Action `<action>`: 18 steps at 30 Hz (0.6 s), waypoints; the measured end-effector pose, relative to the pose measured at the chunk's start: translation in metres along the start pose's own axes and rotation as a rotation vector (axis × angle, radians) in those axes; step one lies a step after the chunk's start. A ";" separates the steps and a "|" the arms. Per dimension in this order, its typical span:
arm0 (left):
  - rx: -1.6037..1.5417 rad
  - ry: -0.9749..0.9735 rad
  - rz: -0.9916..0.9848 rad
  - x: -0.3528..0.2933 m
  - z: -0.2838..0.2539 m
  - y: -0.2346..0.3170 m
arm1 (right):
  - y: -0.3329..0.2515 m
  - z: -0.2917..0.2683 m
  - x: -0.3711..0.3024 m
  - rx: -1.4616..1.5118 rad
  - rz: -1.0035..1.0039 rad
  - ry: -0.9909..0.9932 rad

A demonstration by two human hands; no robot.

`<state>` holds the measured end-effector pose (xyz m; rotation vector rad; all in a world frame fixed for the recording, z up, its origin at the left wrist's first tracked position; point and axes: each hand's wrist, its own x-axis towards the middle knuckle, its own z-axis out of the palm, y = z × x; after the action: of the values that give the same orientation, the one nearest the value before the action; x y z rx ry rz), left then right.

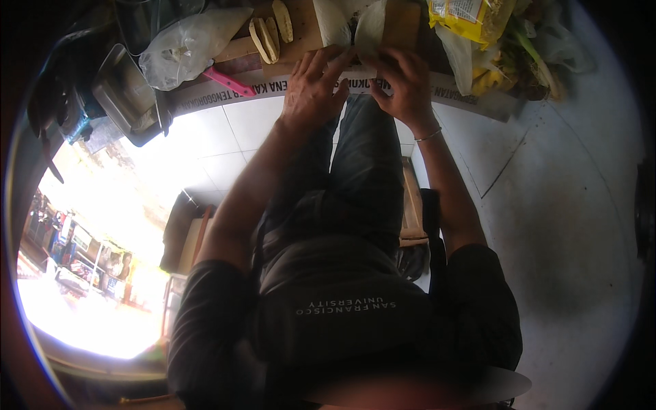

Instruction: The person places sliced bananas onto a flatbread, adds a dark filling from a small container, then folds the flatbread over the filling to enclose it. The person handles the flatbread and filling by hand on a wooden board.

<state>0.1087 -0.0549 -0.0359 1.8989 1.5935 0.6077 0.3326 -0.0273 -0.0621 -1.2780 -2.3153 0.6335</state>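
Observation:
My left hand (313,85) and my right hand (404,80) reach side by side to the near edge of a wooden board (301,37) at the top of the view. Between them lies a pale, thin folded sheet (355,26) that looks like dough. The fingertips of both hands pinch its lower edge; my left fingers are more stretched out, my right ones curled. A thin bracelet (428,135) circles my right wrist. To the left on the board lie two folded, filled pastries (265,39).
A clear plastic bag (183,49), a pink-handled tool (229,81) and a metal tray (126,92) lie left of the board. A yellow packet (471,16) and leafy vegetables (529,61) sit to the right. White floor tiles (225,137) lie below, with bright glare at lower left.

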 end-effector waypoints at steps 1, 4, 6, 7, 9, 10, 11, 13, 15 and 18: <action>-0.040 -0.004 -0.012 0.000 -0.001 -0.002 | 0.001 0.000 0.001 0.017 -0.007 0.012; -0.038 0.035 0.045 0.000 -0.001 -0.009 | 0.001 0.001 0.004 0.068 0.008 0.049; -0.032 0.081 0.058 -0.001 0.001 -0.011 | 0.000 0.005 0.006 0.069 0.028 0.078; -0.029 0.103 0.065 -0.002 0.003 -0.011 | -0.002 0.008 0.007 0.053 0.037 0.094; -0.037 0.147 0.048 -0.003 0.007 -0.011 | -0.003 0.013 0.008 0.023 0.048 0.125; -0.039 0.168 0.040 -0.004 0.009 -0.011 | -0.004 0.016 0.009 0.010 0.049 0.139; -0.042 0.179 0.045 -0.004 0.011 -0.012 | -0.004 0.018 0.009 0.005 0.047 0.162; -0.045 0.201 0.055 -0.001 0.013 -0.015 | -0.006 0.021 0.008 -0.001 0.073 0.144; -0.060 0.206 0.087 0.001 0.014 -0.017 | -0.007 0.024 0.009 0.014 0.069 0.167; -0.055 0.181 0.105 0.003 0.015 -0.016 | -0.007 0.027 0.011 0.043 0.039 0.230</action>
<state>0.1074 -0.0525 -0.0580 1.9417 1.5762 0.8809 0.3078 -0.0264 -0.0791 -1.3059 -2.0845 0.5170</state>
